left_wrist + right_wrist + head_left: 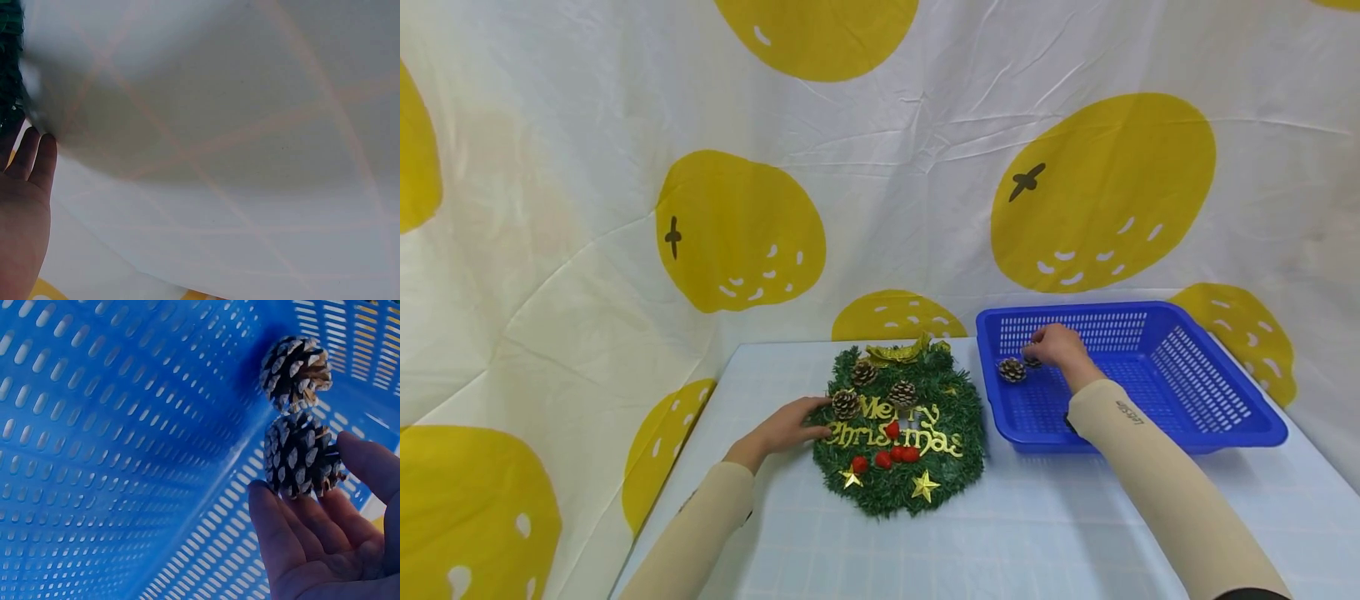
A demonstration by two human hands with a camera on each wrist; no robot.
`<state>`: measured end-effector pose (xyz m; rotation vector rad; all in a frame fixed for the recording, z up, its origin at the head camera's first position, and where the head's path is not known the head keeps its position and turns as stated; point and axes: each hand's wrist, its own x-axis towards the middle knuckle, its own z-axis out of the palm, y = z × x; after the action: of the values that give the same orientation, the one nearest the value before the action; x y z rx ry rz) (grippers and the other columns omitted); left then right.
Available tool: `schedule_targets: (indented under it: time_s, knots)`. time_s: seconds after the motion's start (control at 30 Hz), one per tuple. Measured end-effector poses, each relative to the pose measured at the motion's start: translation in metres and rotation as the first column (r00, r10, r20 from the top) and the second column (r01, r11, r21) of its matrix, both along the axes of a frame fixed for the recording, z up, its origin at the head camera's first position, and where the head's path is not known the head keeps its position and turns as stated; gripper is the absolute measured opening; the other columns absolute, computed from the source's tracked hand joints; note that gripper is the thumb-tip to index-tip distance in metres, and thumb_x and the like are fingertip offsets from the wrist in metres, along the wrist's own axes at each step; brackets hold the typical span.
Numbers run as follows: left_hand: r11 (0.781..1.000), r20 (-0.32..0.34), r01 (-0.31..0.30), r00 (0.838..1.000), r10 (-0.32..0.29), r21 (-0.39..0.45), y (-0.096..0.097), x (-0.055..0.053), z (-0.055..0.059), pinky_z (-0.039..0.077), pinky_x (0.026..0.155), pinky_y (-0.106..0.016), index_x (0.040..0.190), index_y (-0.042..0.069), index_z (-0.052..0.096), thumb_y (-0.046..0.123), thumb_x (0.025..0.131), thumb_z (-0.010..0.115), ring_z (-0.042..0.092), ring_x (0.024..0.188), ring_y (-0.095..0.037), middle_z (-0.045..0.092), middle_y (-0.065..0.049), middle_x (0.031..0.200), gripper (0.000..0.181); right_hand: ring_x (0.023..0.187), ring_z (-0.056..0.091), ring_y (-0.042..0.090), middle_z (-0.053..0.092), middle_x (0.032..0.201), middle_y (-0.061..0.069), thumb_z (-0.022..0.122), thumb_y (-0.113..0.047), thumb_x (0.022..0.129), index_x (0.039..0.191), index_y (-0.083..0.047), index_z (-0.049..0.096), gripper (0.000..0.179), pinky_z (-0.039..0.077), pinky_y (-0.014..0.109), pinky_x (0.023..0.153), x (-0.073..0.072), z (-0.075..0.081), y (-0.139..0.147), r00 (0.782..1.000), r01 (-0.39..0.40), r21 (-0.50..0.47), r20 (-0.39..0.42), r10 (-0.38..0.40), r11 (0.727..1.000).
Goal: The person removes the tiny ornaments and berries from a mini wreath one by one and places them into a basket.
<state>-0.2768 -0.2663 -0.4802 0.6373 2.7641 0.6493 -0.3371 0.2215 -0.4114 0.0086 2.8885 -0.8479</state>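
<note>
A green Christmas wreath (951, 479) lies on the table, bearing gold "Merry Christmas" lettering, red berries, gold stars, a gold bow and a few pine cones. My left hand (786, 425) rests at the wreath's left edge; in the left wrist view, its fingers (42, 162) reach out fairly straight beside the green tinsel. Inside the blue basket (1225, 408), my right hand (1060, 343) pinches a white-tipped pine cone (300, 456) between thumb and fingertips. Another pine cone (1012, 370) sits right beside it, near the basket's left wall.
The blue basket has slotted walls and stands at the right of the wreath, toward the back of the table. A pale checked cloth (865, 558) covers the table. Behind hangs a white curtain (895, 208) printed with large yellow fruit.
</note>
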Motion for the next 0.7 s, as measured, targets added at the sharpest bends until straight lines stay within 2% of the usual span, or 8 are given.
schedule_targets:
  time_s: [0.2,0.4,0.5,0.7]
  knots:
    - [1.000,0.004,-0.004,1.000,0.004,-0.007,0.000,0.000,-0.001,0.032,0.111,-0.054,0.147,0.003,0.043,0.037,0.094,0.065,0.039,0.135,-0.040,0.044,-0.021,0.147,0.066,0.115,0.052,0.050,0.055,0.126,0.034,0.066,-0.020,0.090,0.125,0.015,0.056,0.051,0.045,0.057,0.097,0.001,0.000,0.000,1.000,0.001,0.016,0.012,-0.001,1.000]
    - [1.000,0.011,-0.011,1.000,0.011,-0.023,0.001,0.001,0.000,0.033,0.111,-0.053,0.147,0.006,0.042,0.038,0.094,0.066,0.039,0.136,-0.038,0.044,-0.019,0.147,0.067,0.113,0.052,0.051,0.057,0.123,0.034,0.067,-0.018,0.087,0.121,0.016,0.059,0.048,0.045,0.058,0.097,0.001,0.001,0.003,0.999,0.006,0.029,-0.042,-0.005,1.000]
    - [1.000,0.005,-0.009,1.000,0.009,-0.015,0.001,0.000,0.000,0.033,0.111,-0.055,0.147,0.004,0.043,0.038,0.094,0.066,0.039,0.135,-0.039,0.044,-0.021,0.146,0.067,0.112,0.053,0.051,0.058,0.123,0.034,0.065,-0.018,0.089,0.119,0.016,0.061,0.045,0.046,0.058,0.095,0.005,0.005,0.002,0.998,-0.001,0.038,-0.064,0.004,0.999]
    - [1.000,0.004,-0.015,1.000,0.015,-0.009,0.001,0.000,0.000,0.033,0.111,-0.054,0.146,0.004,0.043,0.039,0.094,0.066,0.039,0.135,-0.039,0.045,-0.021,0.146,0.067,0.117,0.050,0.051,0.052,0.131,0.035,0.062,-0.026,0.094,0.129,0.016,0.053,0.055,0.045,0.059,0.097,0.010,0.020,-0.005,0.997,-0.025,-0.025,-0.079,0.023,0.999]
